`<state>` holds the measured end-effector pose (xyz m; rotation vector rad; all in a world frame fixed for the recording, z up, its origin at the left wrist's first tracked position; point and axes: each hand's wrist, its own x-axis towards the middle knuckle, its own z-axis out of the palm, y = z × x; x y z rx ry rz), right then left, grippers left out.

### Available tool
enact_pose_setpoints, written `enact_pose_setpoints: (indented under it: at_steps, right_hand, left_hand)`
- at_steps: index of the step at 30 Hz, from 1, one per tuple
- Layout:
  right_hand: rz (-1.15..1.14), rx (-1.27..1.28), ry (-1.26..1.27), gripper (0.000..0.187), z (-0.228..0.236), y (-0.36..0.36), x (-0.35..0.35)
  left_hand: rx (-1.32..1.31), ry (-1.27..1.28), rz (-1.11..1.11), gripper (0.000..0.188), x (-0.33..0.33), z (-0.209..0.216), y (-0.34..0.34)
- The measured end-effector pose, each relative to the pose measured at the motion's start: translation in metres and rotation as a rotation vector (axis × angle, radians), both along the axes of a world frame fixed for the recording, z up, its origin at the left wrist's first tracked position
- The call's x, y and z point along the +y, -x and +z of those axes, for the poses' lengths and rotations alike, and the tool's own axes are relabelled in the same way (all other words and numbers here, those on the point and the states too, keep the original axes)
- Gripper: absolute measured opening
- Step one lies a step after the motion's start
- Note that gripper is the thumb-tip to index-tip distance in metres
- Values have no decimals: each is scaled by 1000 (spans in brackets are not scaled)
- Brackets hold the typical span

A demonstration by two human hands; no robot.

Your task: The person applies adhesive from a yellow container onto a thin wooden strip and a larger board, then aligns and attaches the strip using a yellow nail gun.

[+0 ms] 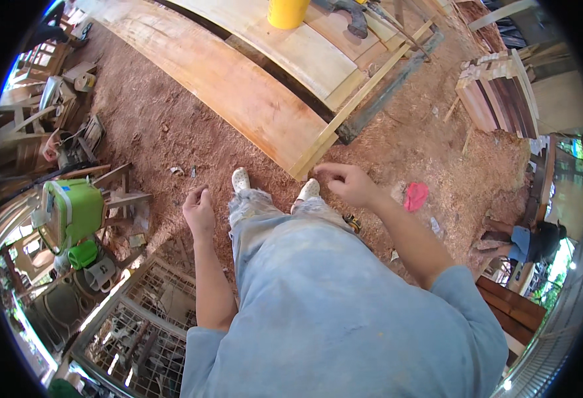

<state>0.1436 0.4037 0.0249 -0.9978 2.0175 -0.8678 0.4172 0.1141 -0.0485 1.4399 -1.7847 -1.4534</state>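
My right hand (pixel 352 185) hovers just beside the near end of a narrow wooden strip (pixel 354 103), its index finger stretched toward that end and the other fingers curled. A small gap seems to lie between finger and wood. The strip runs across the end of a wide, reddish-brown plank (pixel 238 89). Left of my legs, my left hand (pixel 200 212) is in the air with its fingers curled in; nothing shows in it. Beyond the wide plank lie paler boards (pixel 298 56), bearing a yellow container (pixel 287 12) and a tool with a dark handle (pixel 356 23).
Sawdust and shavings cover the floor (pixel 172 139). A pink cloth (pixel 415 196) lies to the right. Stacked boards (pixel 494 96) stand at the far right. On the left are a green cooler box (pixel 75 209) and a metal wire cage (pixel 148 305).
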Motion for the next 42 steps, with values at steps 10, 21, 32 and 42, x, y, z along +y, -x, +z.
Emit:
enact_pose_setpoints:
  at_steps: [10, 21, 32, 42]
  right_hand:
    - [-440, -90, -288, 60, 36, 7, -50]
    - [-61, 624, -530, 56, 68, 0, -67]
    - [-95, 627, -540, 57, 71, -5, -89]
    - [-26, 479, -1056, 63, 67, -28, -130]
  left_hand:
    - [-19, -138, -142, 23, -109, -61, 6]
    - [42, -146, -89, 25, -206, -72, 4]
    - [57, -205, -123, 23, -200, -103, 13]
    - [32, -151, -187, 25, -206, -92, 30]
